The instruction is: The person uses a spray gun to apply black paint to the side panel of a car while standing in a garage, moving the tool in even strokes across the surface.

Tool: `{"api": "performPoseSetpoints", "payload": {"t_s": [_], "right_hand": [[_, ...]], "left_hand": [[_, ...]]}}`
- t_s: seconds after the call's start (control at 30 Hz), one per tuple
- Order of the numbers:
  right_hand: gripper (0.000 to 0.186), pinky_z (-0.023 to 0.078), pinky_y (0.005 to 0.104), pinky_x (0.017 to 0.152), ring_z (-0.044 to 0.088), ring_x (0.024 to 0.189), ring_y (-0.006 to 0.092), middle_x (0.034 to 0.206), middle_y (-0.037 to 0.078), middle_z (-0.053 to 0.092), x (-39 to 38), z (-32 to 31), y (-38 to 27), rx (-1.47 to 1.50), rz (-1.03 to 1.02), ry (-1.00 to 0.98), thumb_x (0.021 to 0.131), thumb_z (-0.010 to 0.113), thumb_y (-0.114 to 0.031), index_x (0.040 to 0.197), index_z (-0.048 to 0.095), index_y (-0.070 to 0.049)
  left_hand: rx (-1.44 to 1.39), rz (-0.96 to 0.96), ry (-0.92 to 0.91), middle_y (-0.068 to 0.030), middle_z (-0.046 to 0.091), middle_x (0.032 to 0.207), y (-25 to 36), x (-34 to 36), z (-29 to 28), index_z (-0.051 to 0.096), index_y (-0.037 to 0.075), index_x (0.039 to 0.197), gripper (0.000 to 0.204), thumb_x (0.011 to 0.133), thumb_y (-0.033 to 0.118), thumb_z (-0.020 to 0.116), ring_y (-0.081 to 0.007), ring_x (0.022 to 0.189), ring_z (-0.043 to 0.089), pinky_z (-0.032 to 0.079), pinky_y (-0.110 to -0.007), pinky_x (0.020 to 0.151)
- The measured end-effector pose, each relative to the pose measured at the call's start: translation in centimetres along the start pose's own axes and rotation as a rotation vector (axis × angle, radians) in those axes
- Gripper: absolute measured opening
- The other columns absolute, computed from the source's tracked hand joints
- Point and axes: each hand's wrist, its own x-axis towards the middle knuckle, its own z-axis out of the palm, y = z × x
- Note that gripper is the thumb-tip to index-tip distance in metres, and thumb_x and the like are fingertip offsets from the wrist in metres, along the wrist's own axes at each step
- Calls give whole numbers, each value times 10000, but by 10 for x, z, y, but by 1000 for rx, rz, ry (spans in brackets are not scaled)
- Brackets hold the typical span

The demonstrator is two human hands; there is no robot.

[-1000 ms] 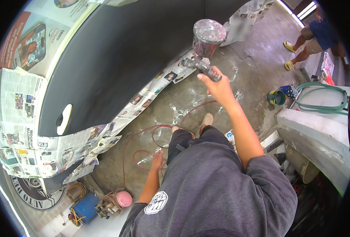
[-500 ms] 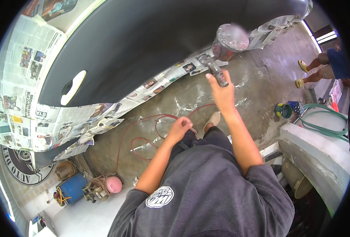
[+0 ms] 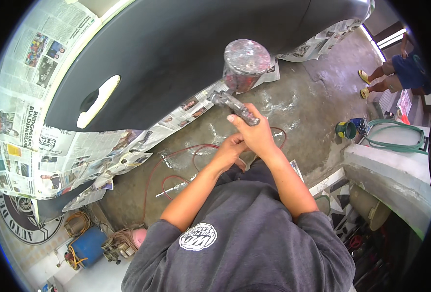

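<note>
My right hand (image 3: 260,134) is closed round the handle of a paint spray gun (image 3: 235,104). Its paint-spattered cup (image 3: 246,65) sits on top, and its nozzle points toward a dark matte car panel (image 3: 162,58). My left hand (image 3: 231,152) is just below the right, its fingers curled where a red hose (image 3: 203,146) runs into them; the fingers hide the gripped part. Cream masking covers a door handle (image 3: 98,102) on the panel. Newspaper sheets (image 3: 86,151) are taped along the panel's left side and lower edge.
Hose loops lie on the wet-looking concrete floor (image 3: 303,102). A blue tank (image 3: 88,243) and a pink tank (image 3: 139,237) stand at lower left. On the right are a green can (image 3: 346,130), a coiled green hose (image 3: 395,141) on a ledge (image 3: 371,163), and another person (image 3: 410,70).
My right hand has brought the spray gun left and nearer to me, away from the panel's right part. My left hand has moved slightly right, up against the right hand.
</note>
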Motion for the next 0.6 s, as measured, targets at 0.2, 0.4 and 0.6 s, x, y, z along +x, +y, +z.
{"api": "performPoseSetpoints", "payload": {"t_s": [0.2, 0.4, 0.6], "right_hand": [[367, 503, 325, 720, 569, 756, 150, 839, 86, 659, -23, 15, -12, -38, -52, 297, 935, 793, -248, 1180, 624, -32], [365, 503, 320, 732, 571, 769, 146, 857, 89, 673, -32, 40, -23, 5, -6, 278, 955, 773, -255, 1192, 613, -29], [384, 504, 301, 741, 577, 810, 97, 868, 59, 692, -36, 66, -25, 72, -4, 92, 944, 785, -283, 1178, 644, -14]], "left_hand": [[18, -74, -138, -99, 743, 1029, 32, -8, 5, 674, -10, 1163, 250, 1037, 203, 641, -170, 890, 733, 638, -321, 562], [70, -110, -177, -82, 740, 1084, 33, -27, -22, 664, 44, 1200, 266, 1051, 260, 618, -175, 977, 724, 611, -309, 560], [70, -17, -159, -65, 725, 1111, 14, -48, -54, 657, 62, 1218, 259, 1034, 243, 634, -165, 1028, 718, 608, -291, 585]]}}
